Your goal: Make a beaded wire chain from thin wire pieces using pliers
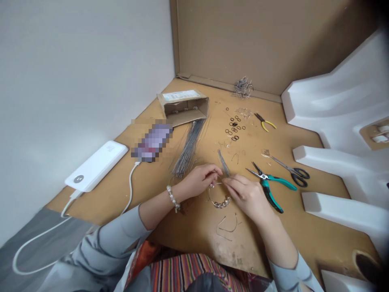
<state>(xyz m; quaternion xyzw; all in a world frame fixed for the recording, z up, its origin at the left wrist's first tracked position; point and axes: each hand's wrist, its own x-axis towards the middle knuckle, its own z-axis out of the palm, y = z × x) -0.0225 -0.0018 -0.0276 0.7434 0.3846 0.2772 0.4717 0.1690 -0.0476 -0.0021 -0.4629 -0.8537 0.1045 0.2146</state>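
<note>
Between my two hands is a thin wire loop strung with clear round beads (222, 203), which hang along its lower curve. My left hand (200, 179), with a beaded bracelet (172, 198) on its wrist, pinches the loop's upper left part. On the other side, my right hand (244, 194) is closed on the wire near its top right. The pinched ends are partly hidden by my fingers. Just beyond my hands lies a small bunch of grey wires (223, 162). Bent wire pieces (227, 228) rest on the table nearer to me.
Right of my hands lie green-handled pliers (275, 182), scissors (293, 172) and yellow-handled pliers (265, 121). Dark rings (234, 125) are scattered ahead. A cardboard box (185, 107) stands beyond a wire bundle (190, 148). A power bank (96, 166) and white foam (337, 162) flank the table.
</note>
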